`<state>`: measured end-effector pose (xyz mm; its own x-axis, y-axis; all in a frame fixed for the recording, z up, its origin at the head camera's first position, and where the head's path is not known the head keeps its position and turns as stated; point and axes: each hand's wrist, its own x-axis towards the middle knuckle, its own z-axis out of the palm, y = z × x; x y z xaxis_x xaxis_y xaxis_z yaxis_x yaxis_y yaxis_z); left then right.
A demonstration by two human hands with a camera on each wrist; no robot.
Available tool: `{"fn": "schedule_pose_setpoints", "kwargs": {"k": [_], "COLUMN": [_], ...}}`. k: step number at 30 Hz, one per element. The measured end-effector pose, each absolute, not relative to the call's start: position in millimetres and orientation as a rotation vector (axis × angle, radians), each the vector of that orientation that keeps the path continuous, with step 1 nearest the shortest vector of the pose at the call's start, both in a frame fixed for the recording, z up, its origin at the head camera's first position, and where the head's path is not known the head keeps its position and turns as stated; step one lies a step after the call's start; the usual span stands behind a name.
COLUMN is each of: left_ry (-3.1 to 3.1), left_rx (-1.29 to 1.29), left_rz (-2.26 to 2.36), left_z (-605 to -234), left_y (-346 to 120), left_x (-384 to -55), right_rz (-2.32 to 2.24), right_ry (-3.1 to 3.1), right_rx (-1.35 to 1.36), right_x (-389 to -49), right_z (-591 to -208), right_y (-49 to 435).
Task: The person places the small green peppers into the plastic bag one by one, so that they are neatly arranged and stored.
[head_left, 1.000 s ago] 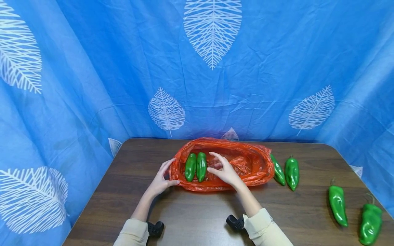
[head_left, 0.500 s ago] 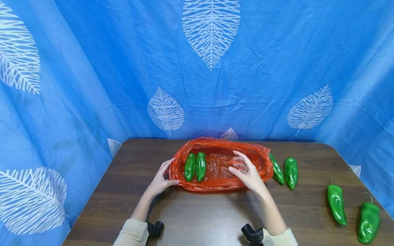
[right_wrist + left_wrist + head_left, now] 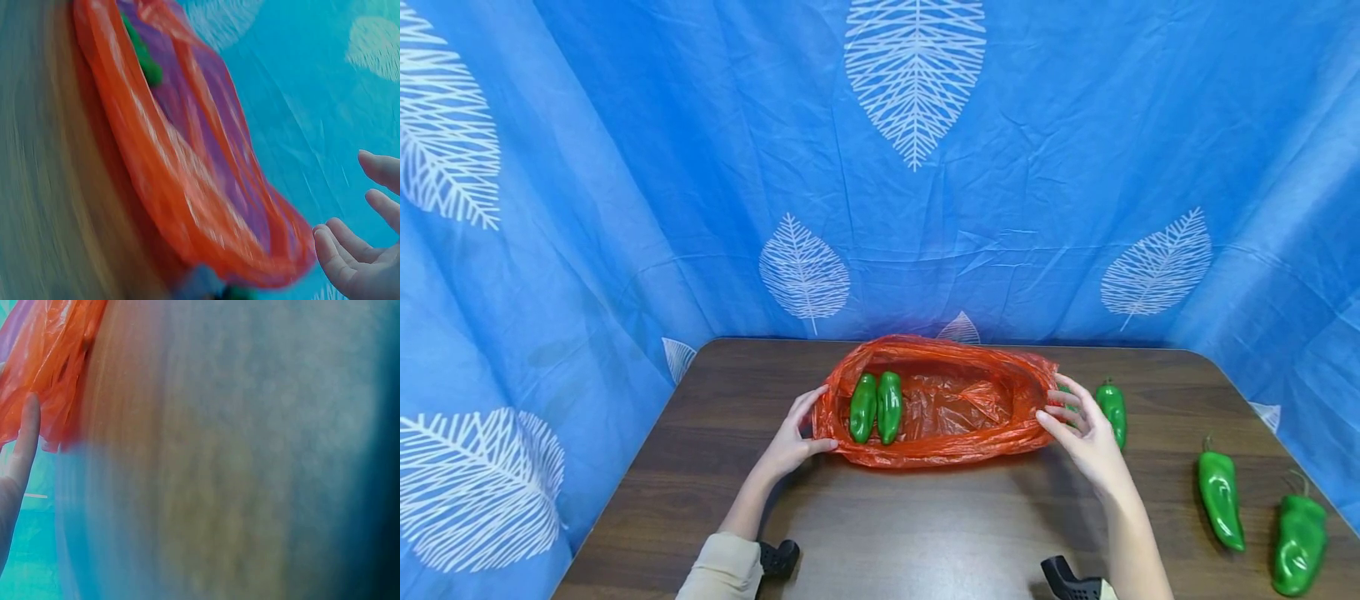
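A red plastic bag [image 3: 955, 454] lies with its mouth spread wide on the table. Inside its left part two green peppers, a left one [image 3: 863, 408] and a right one [image 3: 890, 407], rest side by side. My left hand [image 3: 786, 446] holds the bag's left end, thumb on the near side and fingers on the far side; its thumb [image 3: 26, 434] lies along the plastic. My right hand [image 3: 1090, 437] is at the bag's right end, fingers apart, nothing in its grasp. It partly hides a green pepper [image 3: 1067, 400] beside the bag.
Right of the bag lies another green pepper [image 3: 1112, 412], partly covered by my right hand. Two more, a slim pepper [image 3: 1221, 500] and a broad pepper [image 3: 1300, 546], lie farther right on the wooden table [image 3: 925, 533]. A blue leaf-patterned curtain [image 3: 1037, 167] hangs behind.
My right hand has moved right, from inside the bag beside the two peppers, across its mouth, to the right end. My left hand stays at the left end.
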<state>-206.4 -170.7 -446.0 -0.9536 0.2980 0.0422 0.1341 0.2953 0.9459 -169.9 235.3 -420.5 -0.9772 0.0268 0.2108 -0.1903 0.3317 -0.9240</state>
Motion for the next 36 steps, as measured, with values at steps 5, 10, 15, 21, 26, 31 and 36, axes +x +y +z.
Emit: {"fn": "schedule_pose_setpoints", "kwargs": {"k": [5,10,15,21,26,31,36], "left_ry": [2.407,2.403,2.404,2.398,2.405,2.398,2.402], "left_rx": [0.395,0.401,0.401,0.395,0.392,0.392,0.390], "left_rz": [1.735,1.741,1.739,1.739,1.733,1.740,1.731], "left_z": [-445.6,-444.9,-444.7,-444.3,-443.3,-442.8,-443.0], "left_y": [-170.7,-170.6,-170.6,-170.4,-170.5,-169.6,-168.4], "left_x": [-206.3,-206.2,-206.3,-206.6,-206.8,-207.9,-209.1], "right_rz": [1.623,1.510,1.433,1.389,1.314,1.217,1.121], "right_ry": [-2.436,-2.471,-2.479,-2.498,-2.523,-2.512,-2.390], "right_rx": [0.038,-0.083,-0.135,-0.190,-0.336,-0.471,-0.580], "right_x": [-165.7,-175.9,-172.8,-147.5,-120.8,-110.1,-110.5], "right_z": [-433.1,-477.3,-496.7,-468.6,-436.3,-442.4,-480.2], "right_y": [267.9,320.2,359.6,381.4,384.7,407.1,453.4]}}
